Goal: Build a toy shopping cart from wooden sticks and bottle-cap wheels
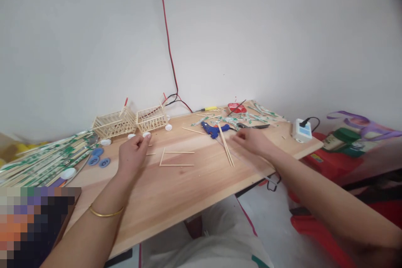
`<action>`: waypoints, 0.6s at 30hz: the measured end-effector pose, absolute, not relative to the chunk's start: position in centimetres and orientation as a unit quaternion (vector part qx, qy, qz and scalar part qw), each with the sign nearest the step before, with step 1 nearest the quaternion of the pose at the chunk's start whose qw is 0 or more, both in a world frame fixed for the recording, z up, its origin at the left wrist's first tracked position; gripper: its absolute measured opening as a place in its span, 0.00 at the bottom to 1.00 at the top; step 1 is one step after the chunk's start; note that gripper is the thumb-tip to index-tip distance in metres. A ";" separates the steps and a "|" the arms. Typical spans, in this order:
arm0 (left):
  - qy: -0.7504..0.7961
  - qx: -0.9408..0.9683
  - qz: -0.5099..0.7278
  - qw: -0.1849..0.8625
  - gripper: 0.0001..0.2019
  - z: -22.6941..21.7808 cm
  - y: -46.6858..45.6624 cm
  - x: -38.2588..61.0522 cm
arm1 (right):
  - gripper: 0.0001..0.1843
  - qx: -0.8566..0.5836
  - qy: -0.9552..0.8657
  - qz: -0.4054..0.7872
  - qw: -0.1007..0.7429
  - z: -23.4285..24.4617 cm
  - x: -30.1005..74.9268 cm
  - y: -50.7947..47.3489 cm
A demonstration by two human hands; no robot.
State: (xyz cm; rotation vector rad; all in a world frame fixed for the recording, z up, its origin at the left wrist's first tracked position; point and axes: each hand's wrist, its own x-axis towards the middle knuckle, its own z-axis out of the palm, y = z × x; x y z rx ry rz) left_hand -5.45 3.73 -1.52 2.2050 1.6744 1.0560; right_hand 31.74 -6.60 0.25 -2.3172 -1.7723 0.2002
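My left hand (pixel 134 153) is closed, fingers curled, over the left part of the table; what it holds, if anything, is hidden. Two short stick ends (pixel 151 154) show just right of it. Beside them lies a three-sided frame of thin wooden sticks (pixel 162 157), its right side open. My right hand (pixel 250 140) has its fingers bent together above the table, slightly blurred, and I cannot make out anything in them. Near its fingertips are a pair of long sticks (pixel 226 146), a blue glue gun (pixel 214 130) and dark-handled scissors (pixel 256 126).
Two small stick-built carts (pixel 114 124) with white wheels stand at the back left. Wrapped sticks (pixel 47 155) and blue discs (pixel 94 160) lie left. A red dish (pixel 237 108), torn wrappers (pixel 262 111) and a white power socket (pixel 302 130) are right.
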 end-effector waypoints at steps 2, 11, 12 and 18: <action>0.561 0.744 0.352 0.090 0.22 -1.5 3.7 -5.5 | 0.19 -0.787 -0.602 0.094 0.096 -0.8 29.8 -5.8; 0.570 0.736 0.353 0.097 0.19 -1.5 4.1 -5.7 | 0.17 -0.744 -0.666 0.041 0.040 0.0 26.4 -4.4; 0.570 0.736 0.352 0.097 0.19 -1.5 4.1 -5.7 | 0.17 -0.732 -0.680 0.037 0.013 0.1 25.9 -4.2; 0.571 0.732 0.359 0.092 0.20 -1.0 3.9 -6.0 | 0.16 -0.718 -0.695 0.023 -0.030 -0.4 24.1 -2.5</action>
